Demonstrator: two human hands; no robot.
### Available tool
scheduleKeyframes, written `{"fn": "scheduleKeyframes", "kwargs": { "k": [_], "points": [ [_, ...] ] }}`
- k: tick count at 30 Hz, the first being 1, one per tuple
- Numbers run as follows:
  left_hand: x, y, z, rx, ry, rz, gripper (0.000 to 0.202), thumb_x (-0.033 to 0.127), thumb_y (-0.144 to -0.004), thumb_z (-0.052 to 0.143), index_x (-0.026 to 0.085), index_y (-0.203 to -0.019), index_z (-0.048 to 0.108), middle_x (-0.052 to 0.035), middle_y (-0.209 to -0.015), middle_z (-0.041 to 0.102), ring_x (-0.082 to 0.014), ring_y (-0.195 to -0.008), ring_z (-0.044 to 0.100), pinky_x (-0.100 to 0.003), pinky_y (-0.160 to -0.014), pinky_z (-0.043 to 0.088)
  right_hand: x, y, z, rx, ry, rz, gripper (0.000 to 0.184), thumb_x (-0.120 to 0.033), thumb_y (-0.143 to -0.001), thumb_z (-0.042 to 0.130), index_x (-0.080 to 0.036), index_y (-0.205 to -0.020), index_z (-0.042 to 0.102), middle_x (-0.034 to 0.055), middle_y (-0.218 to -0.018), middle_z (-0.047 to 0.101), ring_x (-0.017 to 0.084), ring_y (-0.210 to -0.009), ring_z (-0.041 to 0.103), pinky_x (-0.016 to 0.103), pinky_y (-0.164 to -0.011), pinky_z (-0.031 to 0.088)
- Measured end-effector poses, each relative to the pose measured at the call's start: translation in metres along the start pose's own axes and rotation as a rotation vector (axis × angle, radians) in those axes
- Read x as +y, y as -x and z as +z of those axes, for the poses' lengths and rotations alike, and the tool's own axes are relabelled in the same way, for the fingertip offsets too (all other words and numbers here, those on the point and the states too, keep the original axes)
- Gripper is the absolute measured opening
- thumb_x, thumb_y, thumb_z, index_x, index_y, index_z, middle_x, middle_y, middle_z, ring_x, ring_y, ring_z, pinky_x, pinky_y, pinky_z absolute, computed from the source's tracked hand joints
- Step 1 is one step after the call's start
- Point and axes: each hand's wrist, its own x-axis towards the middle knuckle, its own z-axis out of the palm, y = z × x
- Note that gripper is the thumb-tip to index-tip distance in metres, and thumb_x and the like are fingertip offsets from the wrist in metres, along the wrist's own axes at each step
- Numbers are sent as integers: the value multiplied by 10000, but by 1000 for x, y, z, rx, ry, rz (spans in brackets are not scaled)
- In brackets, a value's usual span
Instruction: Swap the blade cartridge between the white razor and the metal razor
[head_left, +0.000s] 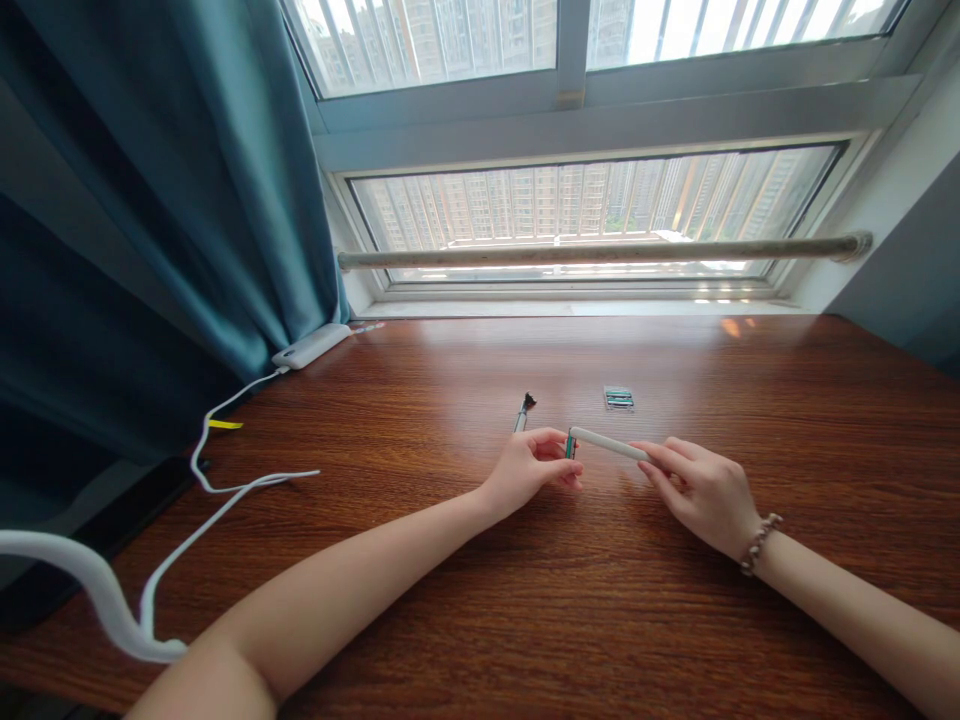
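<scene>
Lower left, a thick white cord (82,570) curves across a wooden table (525,610). Right of centre, the right hand (705,495) pinches a slim white rod (611,443); its left end meets a small green-and-black head (571,446), gripped by the left hand (525,470). Just beyond lie a partly hidden dark-tipped stick (521,416) and a green-striped piece (619,399); a window (592,200) spans the top.

slim white stick (609,443), slanting, its left end at a small upright teal-and-black piece (571,445).
</scene>
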Motion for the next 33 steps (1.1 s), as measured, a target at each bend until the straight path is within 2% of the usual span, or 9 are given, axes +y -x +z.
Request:
{"fn": "scheduleKeyframes", "kwargs": {
  "k": [5,10,13,16,19,24,29,33],
  "points": [
    [-3,-1,-1,18,-18,-7,325,262,-627,687,103,-884,567,-46,-671,635,-168,-577,623,-302,-595,512,0,0,-1,74,39,96,236,-371,-831,448,-246,-925,625,-19,-657,564,88,-573,512,209,-519,308],
    [-7,-2,-1,16,-24,-27,378,294,-630,682,108,-944,585,-58,-728,637,-154,-557,615,-284,-562,503,0,0,-2,2,-45,22,239,-353,-842,439,-248,-972,609,-19,-650,547,84,-587,511,195,-548,325],
    [-5,-3,0,49,-8,15,345,313,-636,675,92,-892,604,-76,-758,643,-164,-628,621,-307,-643,503,0,0,-2,-9,-44,3,237,-349,-839,444,-247,-974,610,-19,-641,541,84,-587,509,197,-547,320],
    [-3,-4,-1,83,-11,14,348,282,-613,699,96,-893,608,-83,-805,654,-171,-738,620,-307,-755,472,1,1,-1,-16,-32,-18,245,-349,-838,445,-245,-980,615,-10,-662,556,91,-597,516,203,-548,321],
    [-2,-4,-3,115,-17,23,377,259,-607,707,106,-933,599,-81,-851,652,-168,-787,609,-307,-806,448,2,1,0,-27,-23,-46,247,-347,-837,445,-247,-978,621,-1,-667,564,101,-608,522,210,-548,322],
    [-4,-6,-4,130,-11,100,397,225,-613,700,127,-977,576,-81,-970,606,-160,-875,569,-294,-808,447,1,1,-1,-13,-61,-53,246,-328,-839,445,-237,-994,615,2,-679,562,99,-611,520,209,-562,335],
    [-3,-7,-3,64,20,121,479,144,-566,718,146,-1013,544,-78,-978,589,-157,-878,561,-305,-808,451,1,1,-1,-49,-71,-102,261,-327,-844,429,-228,-1001,613,9,-669,556,103,-600,514,210,-552,336],
    [-4,-7,-3,92,62,163,597,99,-535,731,161,-1075,484,-82,-984,593,-167,-915,559,-310,-827,443,2,1,0,-76,-74,-92,259,-319,-848,418,-218,-987,611,10,-655,550,106,-589,508,213,-562,341]
  ]
}}
